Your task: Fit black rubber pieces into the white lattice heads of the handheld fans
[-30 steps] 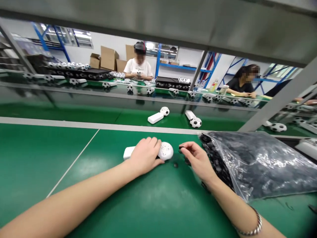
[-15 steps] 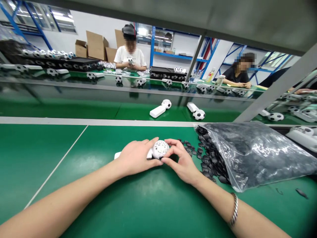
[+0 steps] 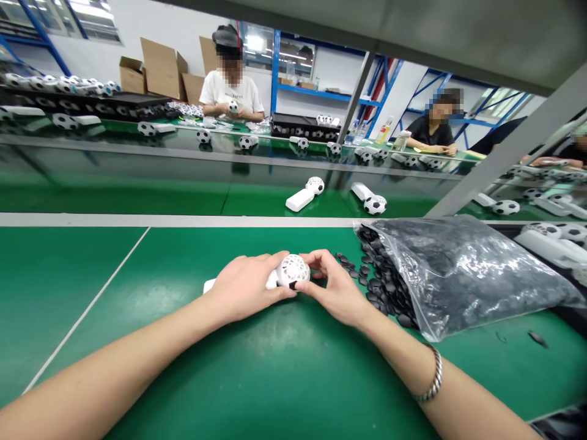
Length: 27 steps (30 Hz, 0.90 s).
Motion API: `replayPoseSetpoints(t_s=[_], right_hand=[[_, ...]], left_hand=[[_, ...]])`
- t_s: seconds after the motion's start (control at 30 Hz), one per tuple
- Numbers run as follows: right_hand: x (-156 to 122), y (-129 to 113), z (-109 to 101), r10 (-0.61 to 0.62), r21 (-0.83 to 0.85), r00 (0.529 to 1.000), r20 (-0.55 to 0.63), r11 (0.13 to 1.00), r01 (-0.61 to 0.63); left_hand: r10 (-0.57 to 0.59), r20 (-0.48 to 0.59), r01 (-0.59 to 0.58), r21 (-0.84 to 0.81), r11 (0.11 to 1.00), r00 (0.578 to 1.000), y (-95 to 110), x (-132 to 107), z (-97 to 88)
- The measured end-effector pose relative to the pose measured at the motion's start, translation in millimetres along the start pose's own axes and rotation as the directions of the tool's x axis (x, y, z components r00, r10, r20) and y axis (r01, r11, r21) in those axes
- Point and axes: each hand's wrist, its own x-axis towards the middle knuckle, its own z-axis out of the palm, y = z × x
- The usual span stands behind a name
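A white handheld fan (image 3: 294, 269) with a soccer-ball head and a lattice grille lies on the green bench in front of me. My left hand (image 3: 250, 282) is closed over its handle and neck, hiding most of the handle; only the white end shows at the left. From the right, my right hand (image 3: 332, 286) grips the round head, thumb on the near side and fingers at the far side. Beneath that thumb, a black patch (image 3: 292, 285) shows on the head's lower front. Small black pieces (image 3: 384, 282) lie beside my right hand, spilling from a clear plastic bag (image 3: 477, 272).
Two similar fans (image 3: 300, 199) lie on the green belt (image 3: 114, 198) beyond the bench's pale edge strip (image 3: 183, 220). More fans stand along the glossy ledge behind. A slanted metal post (image 3: 495, 146) rises at the right. Co-workers sit across the line.
The view has shifted slightly. My right thumb now lies over the black patch, which shows more clearly on the ball's front. Both hands stay on the fan.
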Motion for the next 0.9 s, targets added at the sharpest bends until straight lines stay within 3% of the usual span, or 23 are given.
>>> replayPoseSetpoints(t_s=[0.2,0.3,0.4,0.57,0.67,0.8,0.9], right_hand=[[-2.7,4.6,-27.3,0.05,-0.453,0.997,0.061,0.891,-0.017],[-2.7,6.5,-23.2,0.086,-0.545,0.991,0.105,0.838,-0.015],[-1.6,7.6,-20.6,0.112,-0.562,0.987,0.116,0.827,-0.028],[-2.3,6.8,-29.5,0.154,-0.58,0.984,0.09,0.811,-0.074],[-2.5,5.5,-32.1,0.173,-0.604,0.979,0.107,0.793,-0.074],[-2.3,5.1,-29.9,0.164,-0.526,0.978,0.127,0.847,-0.074],[-2.9,0.6,-27.7,0.059,-0.408,0.988,0.141,0.913,0.003]], left_hand=[[0.08,0.056,-0.086,0.13,0.988,0.995,-30.8,9.7,-9.6],[0.078,-0.054,-0.063,0.237,0.969,0.996,-37.6,9.9,-8.8],[0.134,-0.157,-0.086,0.279,0.956,0.979,-31.8,7.1,-2.5],[0.172,-0.178,-0.132,0.217,0.967,0.969,-18.9,5.0,4.3],[0.157,-0.125,-0.132,0.184,0.974,0.98,-18.7,4.5,2.2],[0.184,-0.026,-0.183,0.043,0.982,0.983,-20.8,3.6,-0.5],[0.157,-0.039,-0.158,-0.02,0.987,0.987,-19.0,3.8,2.1]])
